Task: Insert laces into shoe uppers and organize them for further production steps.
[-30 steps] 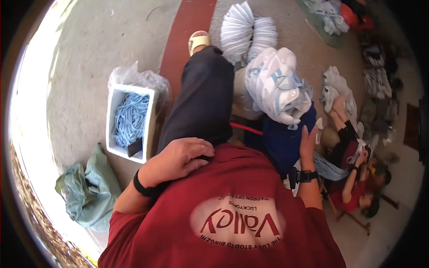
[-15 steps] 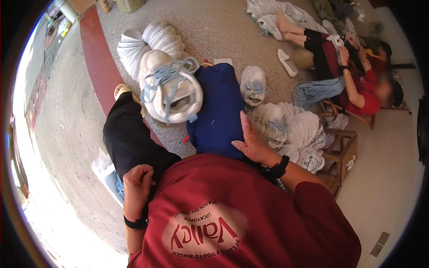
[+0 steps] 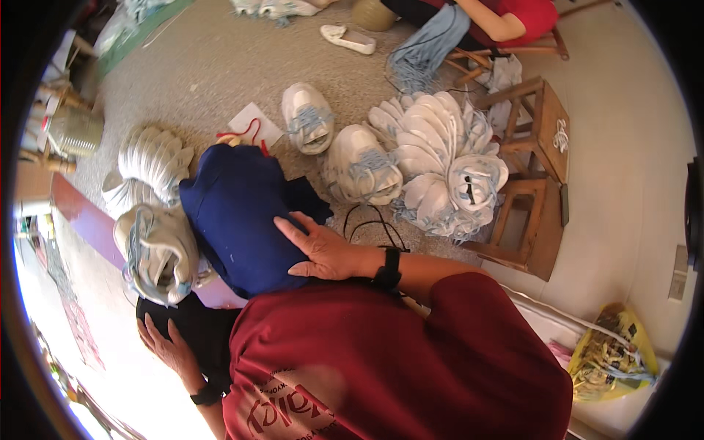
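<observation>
My left hand rests with fingers spread on the black trouser leg. My right hand lies open on the dark blue cloth draped over my other leg, its thumb and fingers apart. Beyond the left hand, against the blue cloth, sits a white sneaker with light blue laces and its opening toward me. Neither hand holds anything.
Two white laced sneakers stand on the floor beside a heap of white shoe pieces. A wooden stool is at the right, a yellow bag behind it. Another person in red sits at the far right by blue laces.
The view has swung to the right, bringing the stools and yellow bag in. My left hand, curled before, is now spread on the trouser leg. My right hand stays on the blue cloth.
</observation>
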{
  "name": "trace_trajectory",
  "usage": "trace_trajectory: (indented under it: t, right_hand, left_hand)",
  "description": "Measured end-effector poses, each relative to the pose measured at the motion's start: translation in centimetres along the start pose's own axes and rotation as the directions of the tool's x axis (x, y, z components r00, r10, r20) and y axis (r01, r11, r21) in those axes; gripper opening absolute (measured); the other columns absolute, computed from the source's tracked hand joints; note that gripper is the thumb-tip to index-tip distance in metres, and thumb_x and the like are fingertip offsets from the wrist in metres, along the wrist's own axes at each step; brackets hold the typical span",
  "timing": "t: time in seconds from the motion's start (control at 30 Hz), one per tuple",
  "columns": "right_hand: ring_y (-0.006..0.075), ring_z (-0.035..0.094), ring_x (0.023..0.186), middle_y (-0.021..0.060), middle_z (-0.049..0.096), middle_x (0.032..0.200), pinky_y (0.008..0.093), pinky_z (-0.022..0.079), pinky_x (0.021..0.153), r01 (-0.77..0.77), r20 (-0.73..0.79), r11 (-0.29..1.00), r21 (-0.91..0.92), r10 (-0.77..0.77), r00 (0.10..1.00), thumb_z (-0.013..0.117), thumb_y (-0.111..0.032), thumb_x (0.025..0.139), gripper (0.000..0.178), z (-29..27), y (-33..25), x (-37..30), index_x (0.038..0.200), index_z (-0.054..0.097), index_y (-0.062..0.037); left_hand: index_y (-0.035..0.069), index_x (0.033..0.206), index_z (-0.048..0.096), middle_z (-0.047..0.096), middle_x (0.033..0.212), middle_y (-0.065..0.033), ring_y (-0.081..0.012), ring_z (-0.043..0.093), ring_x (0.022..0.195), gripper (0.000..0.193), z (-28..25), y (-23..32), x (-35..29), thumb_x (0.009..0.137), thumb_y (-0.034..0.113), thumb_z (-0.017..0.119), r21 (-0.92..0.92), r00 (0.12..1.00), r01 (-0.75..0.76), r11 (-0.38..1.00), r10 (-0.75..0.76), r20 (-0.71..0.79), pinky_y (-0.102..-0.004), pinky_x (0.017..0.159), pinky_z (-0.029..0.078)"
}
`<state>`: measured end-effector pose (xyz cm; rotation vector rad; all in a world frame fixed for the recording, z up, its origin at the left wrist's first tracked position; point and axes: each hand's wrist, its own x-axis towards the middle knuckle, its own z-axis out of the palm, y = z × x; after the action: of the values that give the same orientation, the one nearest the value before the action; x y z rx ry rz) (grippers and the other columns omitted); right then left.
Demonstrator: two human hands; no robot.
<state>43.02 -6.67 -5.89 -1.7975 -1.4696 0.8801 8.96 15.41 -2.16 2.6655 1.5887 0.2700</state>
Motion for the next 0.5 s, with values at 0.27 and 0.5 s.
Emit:
trace_trajectory:
  t: [0.27,0.5]
  right_hand:
    - [0.0376,0.046,0.111,0.0241,0.049,0.116,0.0426,0.038,0.094,-0.312,-0.675,0.932,0.185,0.352,0.648,0.064,-0.02,0.077,0.05,-5.0,7.7,-3.4,0.118,0.046,0.0032]
    - [0.0398,0.055,0.098,0.0294,0.058,0.098,0.0458,0.038,0.091,-0.907,-0.81,0.373,0.193,0.582,0.067,0.057,-0.008,0.071,0.043,-18.0,23.2,-10.1,0.107,0.045,0.0128]
  left_hand:
    - [0.003,0.129,0.042,0.034,0.136,-0.021,-0.0374,0.031,0.126,0.05,0.6,-1.6,1.6,0.087,0.028,0.054,0.007,1.0,0.005,1.0,-0.005,0.028,-0.0469,0.103,0.027]
    - [0.003,0.129,0.042,0.034,0.136,-0.0215,-0.0376,0.031,0.126,0.051,0.6,-1.1,1.5,0.086,0.029,0.054,0.062,0.999,-0.016,0.998,0.014,0.038,-0.0466,0.102,0.028]
